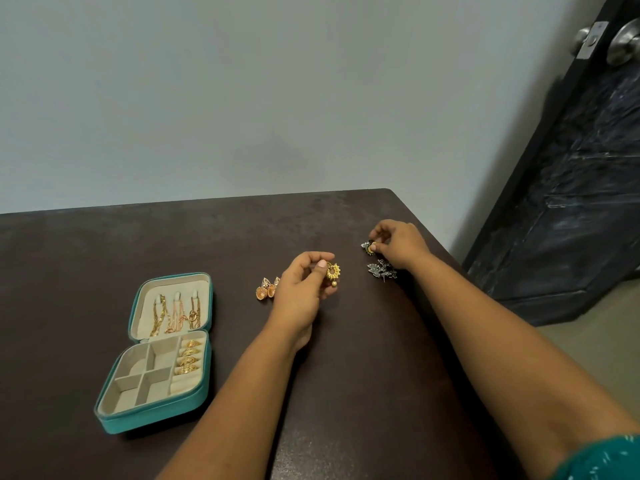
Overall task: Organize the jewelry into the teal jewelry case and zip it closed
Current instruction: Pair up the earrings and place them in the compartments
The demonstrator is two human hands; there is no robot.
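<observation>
The teal jewelry case [114,419] lies open at the left of the dark table. Its lid holds three hanging chains [175,315], and several gold rings [189,356] fill the right-hand slot of its base. My left hand [304,289] pinches a gold round earring [333,271] just above the table's middle. Further right, my right hand [398,245] pinches a second gold earring [371,248] beside some dark pieces. A pair of rose-gold jhumka earrings [266,289] lies left of my left hand. Silver-black leaf earrings [381,270] lie under my right wrist.
The dark brown table [104,251] stands against a pale wall, with its right edge close to my right hand. A dark door [571,168] with a metal knob [623,43] stands at the right.
</observation>
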